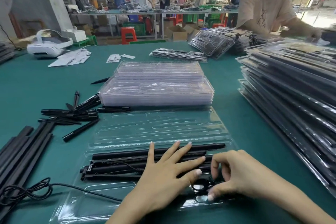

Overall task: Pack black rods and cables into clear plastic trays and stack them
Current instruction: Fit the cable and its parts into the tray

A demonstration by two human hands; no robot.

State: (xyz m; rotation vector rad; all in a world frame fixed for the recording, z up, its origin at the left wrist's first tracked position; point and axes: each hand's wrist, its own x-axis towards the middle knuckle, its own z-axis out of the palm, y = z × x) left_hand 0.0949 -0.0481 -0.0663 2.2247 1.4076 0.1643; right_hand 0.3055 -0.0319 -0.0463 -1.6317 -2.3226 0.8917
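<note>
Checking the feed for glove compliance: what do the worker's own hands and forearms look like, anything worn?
Both are bare: no gloves, sleeves, rings or watch in view on the left hand or right hand. Fingernails look pale and slightly long. Forearms show uncovered to the frame's bottom edge.

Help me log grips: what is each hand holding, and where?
Right hand pinches the coiled cable at its loop. Left hand holds nothing, pressing flat on the black rods.

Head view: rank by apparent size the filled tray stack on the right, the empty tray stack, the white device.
1. Filled tray stack, largest, though it sits nearer the camera.
2. Empty tray stack.
3. White device, smallest, but farthest away.
</note>
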